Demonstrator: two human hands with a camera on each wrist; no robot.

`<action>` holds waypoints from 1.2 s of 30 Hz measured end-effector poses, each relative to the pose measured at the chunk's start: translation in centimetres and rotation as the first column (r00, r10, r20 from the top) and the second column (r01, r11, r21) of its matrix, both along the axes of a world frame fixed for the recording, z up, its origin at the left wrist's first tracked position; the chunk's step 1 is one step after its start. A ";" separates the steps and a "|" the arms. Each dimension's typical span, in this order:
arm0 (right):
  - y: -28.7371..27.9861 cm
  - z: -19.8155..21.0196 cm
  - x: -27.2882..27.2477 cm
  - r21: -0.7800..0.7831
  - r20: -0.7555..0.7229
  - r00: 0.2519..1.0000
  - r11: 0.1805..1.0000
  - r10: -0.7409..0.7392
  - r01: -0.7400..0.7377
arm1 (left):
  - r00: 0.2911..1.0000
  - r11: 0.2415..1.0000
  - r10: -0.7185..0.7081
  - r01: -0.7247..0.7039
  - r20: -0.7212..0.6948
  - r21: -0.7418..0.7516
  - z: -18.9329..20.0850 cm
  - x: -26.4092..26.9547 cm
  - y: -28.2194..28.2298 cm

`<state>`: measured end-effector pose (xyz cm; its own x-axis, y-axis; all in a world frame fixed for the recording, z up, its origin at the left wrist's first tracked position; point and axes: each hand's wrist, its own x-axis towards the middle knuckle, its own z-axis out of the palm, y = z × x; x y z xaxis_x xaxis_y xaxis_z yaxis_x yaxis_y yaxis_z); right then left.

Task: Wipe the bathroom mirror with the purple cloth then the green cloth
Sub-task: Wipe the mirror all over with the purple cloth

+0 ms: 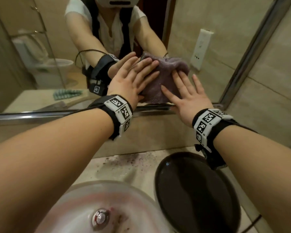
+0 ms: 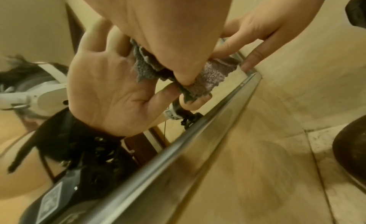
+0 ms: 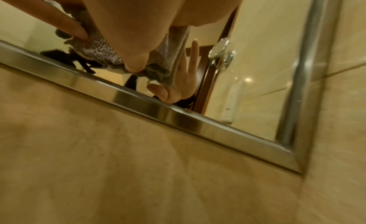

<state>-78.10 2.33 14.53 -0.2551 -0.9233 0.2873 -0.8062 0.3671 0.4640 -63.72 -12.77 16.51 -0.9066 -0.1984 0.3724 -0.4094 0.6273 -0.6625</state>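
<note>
The purple cloth (image 1: 155, 88) lies bunched and flat against the bathroom mirror (image 1: 208, 22), low and near its right corner. My left hand (image 1: 133, 78) presses on the cloth's left part with straight fingers. To its right, my right hand (image 1: 186, 91) presses on the cloth's lower right, fingers spread. The left wrist view has my thumb on the cloth (image 2: 210, 80) at the glass. In the right wrist view the cloth (image 3: 99, 50) hangs just above the frame. The green cloth (image 1: 67, 94) shows only as a reflection, lying on the counter at the left.
A steel frame (image 1: 40, 115) edges the mirror below and on the right. Under my arms sit a glass basin (image 1: 94, 207) and a dark round dish (image 1: 196, 190) on a speckled counter (image 1: 129, 162). A tiled wall (image 1: 275, 81) stands at the right.
</note>
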 end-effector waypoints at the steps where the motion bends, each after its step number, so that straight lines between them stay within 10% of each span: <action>1: -0.7 -0.2 0.8 -0.014 -0.010 0.999 0.999 0.046 -0.046 | 1.000 1.000 0.015 -0.015 0.000 0.005 -0.3 1.1 -0.6; 6: -3.9 -2.1 4.0 -0.133 -0.080 0.972 0.964 0.221 -0.230 | 0.996 0.995 0.091 -0.092 0.014 0.042 -2.1 5.2 -2.5; 16: -3.1 -1.9 4.4 0.032 -0.041 0.996 0.996 0.085 -0.084 | 0.992 0.989 0.105 -0.111 0.067 0.097 -2.3 5.0 -0.9; 36: 8.9 0.8 -8.8 0.140 0.129 0.948 0.952 -0.290 0.272 | 0.985 0.981 -0.160 0.151 0.068 0.124 -2.3 -13.0 10.9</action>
<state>-86.85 11.25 15.34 -0.5397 -0.8333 0.1196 -0.7408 0.5376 0.4027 -76.75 -1.88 14.22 -0.9549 -0.0909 0.2827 -0.2513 0.7546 -0.6061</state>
